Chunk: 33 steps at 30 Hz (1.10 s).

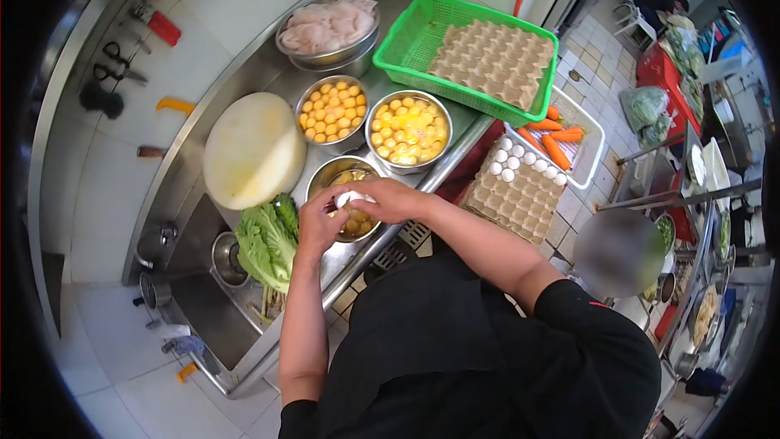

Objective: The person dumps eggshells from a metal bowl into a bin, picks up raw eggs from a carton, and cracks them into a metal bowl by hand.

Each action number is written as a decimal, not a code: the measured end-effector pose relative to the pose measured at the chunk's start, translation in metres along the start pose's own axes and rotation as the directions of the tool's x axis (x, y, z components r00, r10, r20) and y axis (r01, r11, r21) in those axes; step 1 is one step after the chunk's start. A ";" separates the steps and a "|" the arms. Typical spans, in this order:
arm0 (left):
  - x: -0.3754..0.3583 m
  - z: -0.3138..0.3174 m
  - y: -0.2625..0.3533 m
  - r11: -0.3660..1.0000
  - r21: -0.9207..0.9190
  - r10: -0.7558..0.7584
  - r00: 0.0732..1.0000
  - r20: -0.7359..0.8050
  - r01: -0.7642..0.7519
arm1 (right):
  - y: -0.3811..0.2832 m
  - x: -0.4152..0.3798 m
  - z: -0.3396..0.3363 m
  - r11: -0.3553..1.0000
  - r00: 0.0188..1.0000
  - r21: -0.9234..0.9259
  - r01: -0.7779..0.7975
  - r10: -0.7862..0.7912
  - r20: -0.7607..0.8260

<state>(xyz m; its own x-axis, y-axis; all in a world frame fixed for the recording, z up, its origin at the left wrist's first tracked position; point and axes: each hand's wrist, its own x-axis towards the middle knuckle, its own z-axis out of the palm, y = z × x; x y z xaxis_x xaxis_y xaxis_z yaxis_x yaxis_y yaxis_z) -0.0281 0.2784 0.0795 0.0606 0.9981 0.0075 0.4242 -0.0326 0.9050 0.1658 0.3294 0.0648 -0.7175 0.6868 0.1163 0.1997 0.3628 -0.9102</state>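
My left hand [319, 223] and my right hand [392, 199] meet over a metal bowl [320, 176]. Between their fingertips is a white egg [353, 196], closed in from both sides; whether its shell is split is hard to make out. Under the hands, the bowl contains raw egg [351, 174], partly hidden by my fingers. Behind it stand two more metal bowls: one with round yellow yolks [333, 112], the other with yolks and glossy egg liquid [409, 130]. White eggs [512, 162] sit in a cardboard tray [510, 205] at my right.
A round chopping board [253, 150] and leafy greens [264, 245] lie left, beside the sink [213, 317]. Pale raw meat [331, 24] fills a bowl at the back. A green basket [402, 45] contains egg trays [493, 61]. Carrots [557, 151] lie in a white basket. Knives and scissors [118, 65] hang on the wall.
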 end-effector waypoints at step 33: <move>0.001 0.021 -0.007 0.727 -0.628 -0.297 0.952 0.078 0.278 | 0.012 -0.054 0.013 0.847 0.790 0.351 -0.400 0.512 -0.337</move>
<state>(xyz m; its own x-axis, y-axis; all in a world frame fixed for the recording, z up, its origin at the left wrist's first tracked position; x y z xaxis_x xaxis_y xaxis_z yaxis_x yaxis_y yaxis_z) -0.0123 0.2782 0.0644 0.0023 0.9556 -0.2948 -0.2418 0.2866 0.9270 0.1987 0.2882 0.0426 -0.2399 0.9404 -0.2409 0.2215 -0.1885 -0.9568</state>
